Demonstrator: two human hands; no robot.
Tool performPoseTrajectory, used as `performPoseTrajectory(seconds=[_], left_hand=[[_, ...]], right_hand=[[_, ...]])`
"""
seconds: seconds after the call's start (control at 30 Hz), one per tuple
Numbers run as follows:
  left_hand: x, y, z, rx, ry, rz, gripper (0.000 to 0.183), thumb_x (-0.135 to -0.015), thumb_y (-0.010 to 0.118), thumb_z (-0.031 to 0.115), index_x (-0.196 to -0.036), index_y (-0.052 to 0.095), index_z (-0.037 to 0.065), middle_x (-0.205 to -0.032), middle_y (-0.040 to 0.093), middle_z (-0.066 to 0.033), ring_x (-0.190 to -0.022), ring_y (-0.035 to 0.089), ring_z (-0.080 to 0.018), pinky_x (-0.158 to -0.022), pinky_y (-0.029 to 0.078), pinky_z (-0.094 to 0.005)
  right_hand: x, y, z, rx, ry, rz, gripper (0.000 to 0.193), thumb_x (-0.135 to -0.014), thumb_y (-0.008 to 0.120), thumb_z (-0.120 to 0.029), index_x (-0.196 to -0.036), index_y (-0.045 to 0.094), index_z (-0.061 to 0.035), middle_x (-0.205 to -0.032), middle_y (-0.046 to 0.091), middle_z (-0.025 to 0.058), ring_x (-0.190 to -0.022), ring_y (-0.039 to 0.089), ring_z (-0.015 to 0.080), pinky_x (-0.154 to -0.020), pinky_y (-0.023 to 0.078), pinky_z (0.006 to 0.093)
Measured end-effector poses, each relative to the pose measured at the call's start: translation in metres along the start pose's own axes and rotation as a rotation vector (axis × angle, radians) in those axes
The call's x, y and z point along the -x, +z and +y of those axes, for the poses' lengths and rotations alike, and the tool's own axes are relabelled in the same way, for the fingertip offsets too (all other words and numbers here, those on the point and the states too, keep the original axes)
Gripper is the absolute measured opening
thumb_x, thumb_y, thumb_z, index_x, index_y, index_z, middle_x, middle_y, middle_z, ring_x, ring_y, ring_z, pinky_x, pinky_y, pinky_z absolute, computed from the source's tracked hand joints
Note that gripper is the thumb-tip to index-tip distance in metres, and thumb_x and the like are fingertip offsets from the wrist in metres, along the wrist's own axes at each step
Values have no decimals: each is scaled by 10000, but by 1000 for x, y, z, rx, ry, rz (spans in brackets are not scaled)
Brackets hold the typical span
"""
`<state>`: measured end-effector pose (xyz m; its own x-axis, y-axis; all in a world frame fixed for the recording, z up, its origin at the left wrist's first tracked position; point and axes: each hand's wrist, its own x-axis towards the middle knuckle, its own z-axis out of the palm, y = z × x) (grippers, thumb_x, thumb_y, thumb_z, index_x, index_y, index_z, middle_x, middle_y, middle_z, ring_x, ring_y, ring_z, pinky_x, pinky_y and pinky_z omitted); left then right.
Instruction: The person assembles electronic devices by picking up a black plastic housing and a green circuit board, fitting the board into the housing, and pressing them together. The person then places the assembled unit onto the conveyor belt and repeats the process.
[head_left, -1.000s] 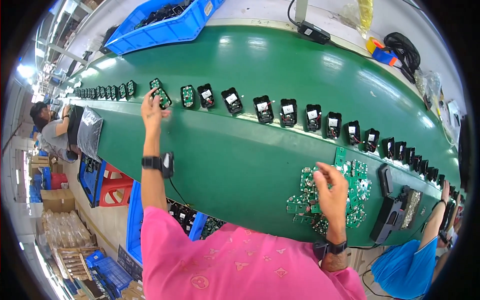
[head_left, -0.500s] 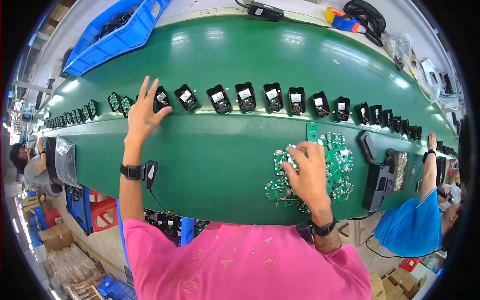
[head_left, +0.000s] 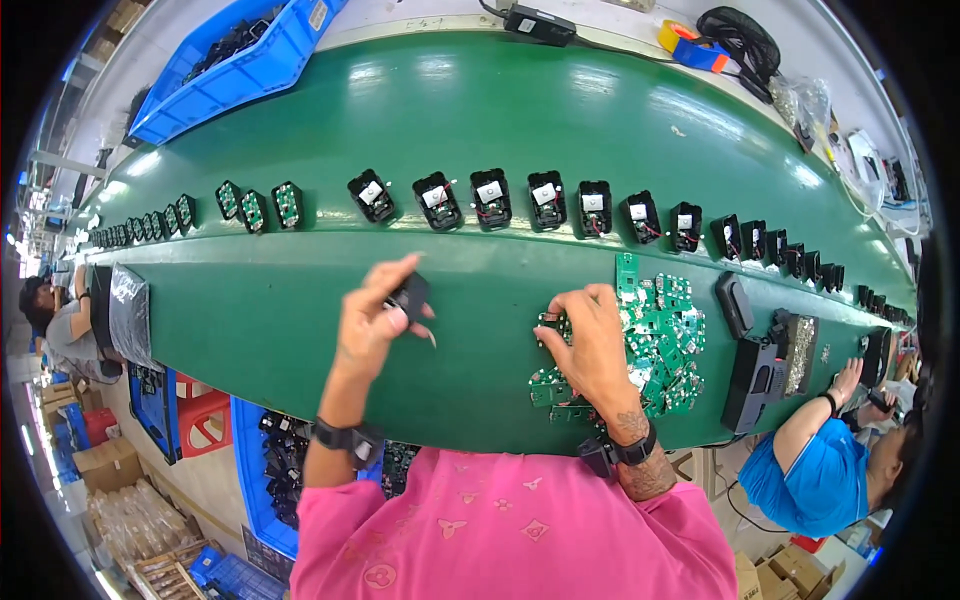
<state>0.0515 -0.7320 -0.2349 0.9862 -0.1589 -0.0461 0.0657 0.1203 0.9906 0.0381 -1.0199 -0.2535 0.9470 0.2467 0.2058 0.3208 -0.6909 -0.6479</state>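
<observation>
My left hand (head_left: 372, 312) is closed round a small black plastic housing (head_left: 413, 294), held above the green bench in front of me. Its inside is turned mostly out of sight. At the left edge of a pile of green circuit boards (head_left: 660, 345), my right hand (head_left: 590, 335) pinches a circuit board (head_left: 553, 325), largely hidden by the fingers. Beyond my hands runs a row of open black housings (head_left: 491, 198), with white blocks and thin wires inside. Farther left, housings (head_left: 287, 205) have green boards fitted in them.
A blue bin (head_left: 225, 75) of black parts stands at the far left. Right of the boards lie a black device (head_left: 752, 385) and a tray of small metal parts (head_left: 800, 355). A co-worker in blue (head_left: 815, 465) sits at right; another person (head_left: 62, 325) works at far left.
My left hand has taken a housing from the row and drawn it nearer, to the right. My right hand has shifted slightly left, its fingers now pinched. The right-hand co-worker's arm has drawn back.
</observation>
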Motion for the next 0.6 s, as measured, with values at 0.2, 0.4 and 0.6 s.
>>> performPoseTrajectory(seconds=[0.2,0.4,0.6], left_hand=[[33,57,-48,702,-256,-68,563,-1016,514,436,-1373,530,1,-1239,586,-142,-927,552,-141,-559,435,-244],[33,75,-33,593,-388,-53,767,-1040,150,601,-1380,546,39,-1195,591,-95,-925,545,-130,-567,414,-215],[27,82,-41,-315,-44,54,803,-1045,92,558,-1248,665,32,-1165,600,-148,-910,599,-266,-773,513,-356]], right_hand=[[2,8,-5,-1080,497,124,213,-908,665,-28,-1085,550,-59,-902,617,22,-696,569,154,-637,460,260],[1,-5,-13,-1511,802,-31,174,-996,504,-129,-1122,548,-17,-873,564,53,-707,586,162,-562,443,239],[2,-1,-41,-659,315,-312,210,-879,721,-172,-966,688,16,-805,684,51,-645,555,73,-560,439,235]])
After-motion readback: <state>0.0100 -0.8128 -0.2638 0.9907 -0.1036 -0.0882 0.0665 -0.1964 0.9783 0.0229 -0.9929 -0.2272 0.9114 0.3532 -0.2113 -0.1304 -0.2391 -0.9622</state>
